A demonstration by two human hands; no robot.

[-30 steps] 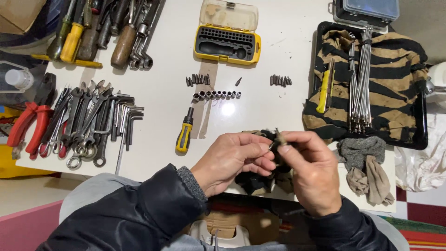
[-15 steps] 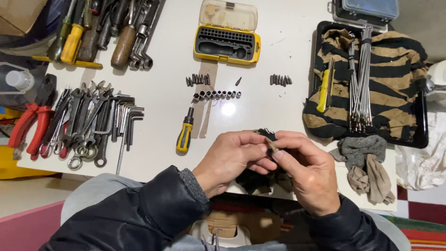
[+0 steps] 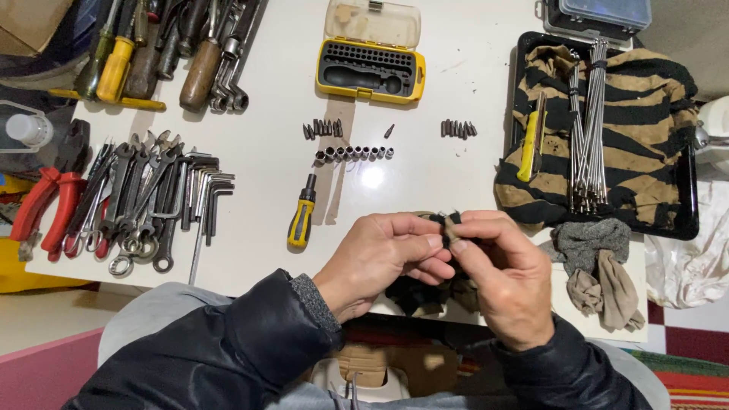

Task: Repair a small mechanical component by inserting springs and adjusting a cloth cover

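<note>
Cloth [image 3: 448, 222], small and dark, sits pinched between our left hand [image 3: 387, 254] and right hand [image 3: 505, 277], both grips clenched on it above the white tabletop's [image 3: 266, 152] near edge, screwdriver [image 3: 301, 216] nearby, red checkered floor [image 3: 695, 330] beyond.

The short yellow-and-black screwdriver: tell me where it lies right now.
In the head view the short yellow-and-black screwdriver lies on the white table, just left of the left hand, below the row of sockets and right of the hex keys.
</note>
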